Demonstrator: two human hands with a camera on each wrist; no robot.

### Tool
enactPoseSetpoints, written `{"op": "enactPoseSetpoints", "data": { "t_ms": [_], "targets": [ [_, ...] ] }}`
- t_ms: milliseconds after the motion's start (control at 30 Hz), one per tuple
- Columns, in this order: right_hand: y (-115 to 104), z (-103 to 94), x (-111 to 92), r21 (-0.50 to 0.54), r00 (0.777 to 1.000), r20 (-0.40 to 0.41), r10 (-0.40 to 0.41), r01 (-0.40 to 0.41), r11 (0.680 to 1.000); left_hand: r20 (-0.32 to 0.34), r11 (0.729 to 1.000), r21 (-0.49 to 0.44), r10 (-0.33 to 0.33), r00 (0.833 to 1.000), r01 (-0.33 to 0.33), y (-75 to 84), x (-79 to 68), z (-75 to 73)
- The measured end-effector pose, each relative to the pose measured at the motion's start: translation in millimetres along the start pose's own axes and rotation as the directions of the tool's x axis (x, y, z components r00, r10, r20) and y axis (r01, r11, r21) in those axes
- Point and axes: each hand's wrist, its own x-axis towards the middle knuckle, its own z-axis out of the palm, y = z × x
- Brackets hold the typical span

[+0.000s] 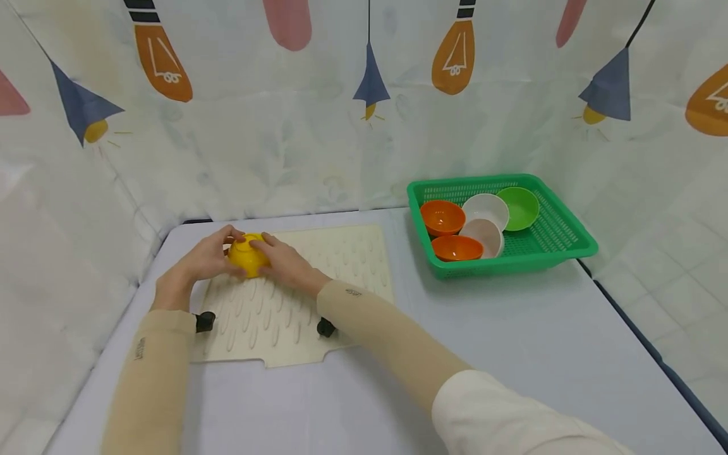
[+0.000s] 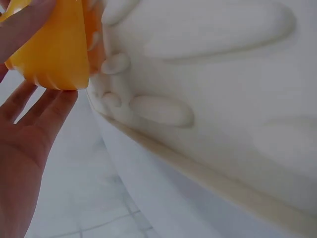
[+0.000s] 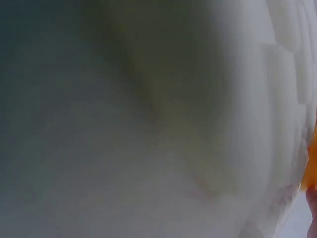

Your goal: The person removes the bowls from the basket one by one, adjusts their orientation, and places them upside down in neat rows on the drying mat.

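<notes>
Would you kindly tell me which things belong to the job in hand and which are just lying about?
Likely in the job:
yellow bowl, held by left hand and right hand
cream ridged mat beneath it

Lying about, untouched (bowls may belong too):
green basket, holding two orange bowls, a white bowl, a pinkish bowl, a green bowl

We hold our left hand (image 1: pixel 213 254) and right hand (image 1: pixel 289 262) near each other, fingers (image 2: pixel 61 107) turned inward, our left forearm (image 1: pixel 152 379) and right forearm (image 1: pixel 392 335) stretching out behind them.
</notes>
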Motion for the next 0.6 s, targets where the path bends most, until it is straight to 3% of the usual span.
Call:
{"op": "enactPoseSetpoints", "data": {
  "t_ms": [233,400,600],
  "targets": [
    [0.5,-4.4,5.5,0.01,0.999,0.039,0.038,-0.039,0.999,0.039,0.999,0.024,-0.042,0.998,0.041,0.2,-0.7,-2.4],
    [3.8,-13.6,0.2,0.008,0.991,0.123,0.055,-0.057,0.998,0.039,0.997,0.063,-0.051,0.998,0.048,3.2,-5.7,-1.3],
    [6.1,-28.4,-20.9,0.005,0.987,0.154,-0.033,0.033,0.999,0.018,0.999,0.04,-0.021,1.0,0.02,4.4,-14.8,1.8]
  ]
}}
